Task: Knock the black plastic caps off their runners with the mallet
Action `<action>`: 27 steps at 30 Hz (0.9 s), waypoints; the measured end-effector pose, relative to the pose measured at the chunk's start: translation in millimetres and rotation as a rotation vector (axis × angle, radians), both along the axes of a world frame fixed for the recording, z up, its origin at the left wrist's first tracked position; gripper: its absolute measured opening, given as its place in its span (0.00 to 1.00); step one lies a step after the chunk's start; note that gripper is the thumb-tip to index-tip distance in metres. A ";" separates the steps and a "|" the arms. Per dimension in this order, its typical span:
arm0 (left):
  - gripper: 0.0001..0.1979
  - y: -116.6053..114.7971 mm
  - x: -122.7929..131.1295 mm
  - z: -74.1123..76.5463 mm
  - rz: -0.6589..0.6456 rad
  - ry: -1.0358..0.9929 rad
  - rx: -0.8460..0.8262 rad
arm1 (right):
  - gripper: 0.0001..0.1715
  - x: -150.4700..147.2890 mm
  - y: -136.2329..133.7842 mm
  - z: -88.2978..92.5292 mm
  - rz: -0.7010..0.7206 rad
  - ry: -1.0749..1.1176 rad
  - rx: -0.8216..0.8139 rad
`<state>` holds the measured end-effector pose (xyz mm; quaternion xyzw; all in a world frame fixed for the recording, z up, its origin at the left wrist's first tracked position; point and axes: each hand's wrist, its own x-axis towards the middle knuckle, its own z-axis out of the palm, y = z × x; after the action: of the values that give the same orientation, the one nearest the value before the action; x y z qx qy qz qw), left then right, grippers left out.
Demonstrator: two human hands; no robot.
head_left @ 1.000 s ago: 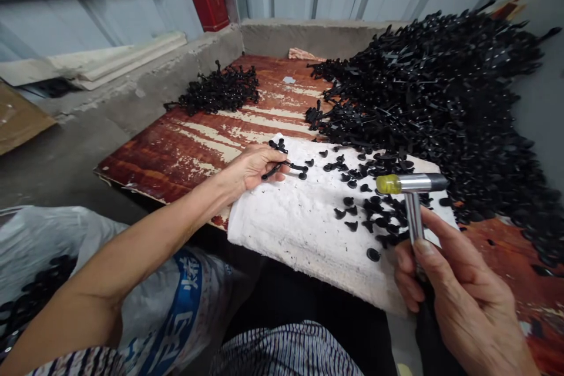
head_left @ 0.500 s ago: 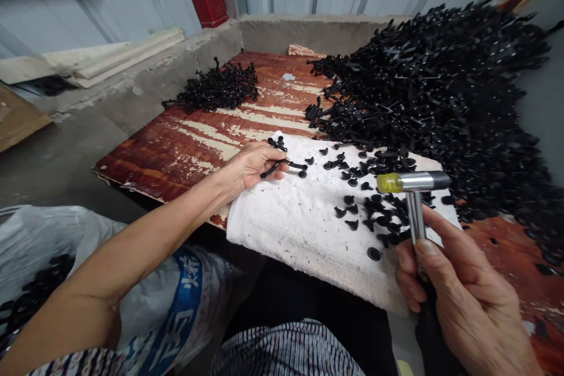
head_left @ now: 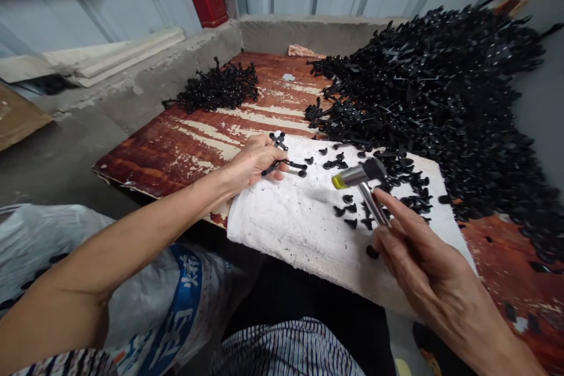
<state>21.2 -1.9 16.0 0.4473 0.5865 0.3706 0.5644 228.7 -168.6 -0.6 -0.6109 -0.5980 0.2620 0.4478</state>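
My left hand (head_left: 259, 161) pinches a black branched plastic part (head_left: 279, 141) at the far left of the white cloth (head_left: 282, 223). Its arms stick out past my fingers and end in small round knobs; the rest of it is hidden by the hand. My right hand (head_left: 423, 258) is wrapped round a mallet (head_left: 359, 175) with a silver head, a yellow face on the left and a black one on the right. The mallet head hangs over the cloth, tilted with its yellow face lower. Small loose black pieces (head_left: 348, 198) lie scattered beneath and around it.
A large heap of black parts (head_left: 440, 82) fills the right side of the worn red-brown board (head_left: 145, 153). A smaller pile (head_left: 220, 87) sits at the back left. Below my left arm stands a white plastic bag (head_left: 145, 299) with black parts inside. A concrete ledge (head_left: 308, 34) runs behind.
The mallet has moved left and tipped, its yellow face dropping nearer the part in my left hand. My right hand has shifted left with it. My left hand has barely moved.
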 end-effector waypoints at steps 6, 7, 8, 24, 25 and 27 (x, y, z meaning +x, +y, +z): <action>0.15 -5.1 2.5 2.7 0.031 0.028 0.005 | 0.29 -12.9 43.6 13.8 0.202 -0.377 0.161; 0.15 -5.5 2.4 2.8 0.036 0.018 -0.001 | 0.30 -15.2 47.5 14.4 0.208 -0.391 0.176; 0.15 -5.8 2.2 2.7 0.039 0.002 -0.006 | 0.30 -17.0 50.2 14.3 0.201 -0.401 0.199; 0.14 -8.8 -1.0 0.2 0.031 -0.025 -0.008 | 0.33 -23.0 57.8 18.9 0.146 -0.610 0.226; 0.14 -9.0 -0.6 -0.3 0.030 -0.024 -0.007 | 0.32 -21.5 60.3 16.4 0.158 -0.623 0.207; 0.13 -9.6 0.0 -1.2 0.019 -0.022 -0.008 | 0.33 -18.4 63.0 15.4 0.231 -0.659 0.172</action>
<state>21.2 -11.5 14.7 0.4353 0.5860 0.3784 0.5692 210.3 -105.6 14.8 -0.5510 -0.7952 0.0485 0.2484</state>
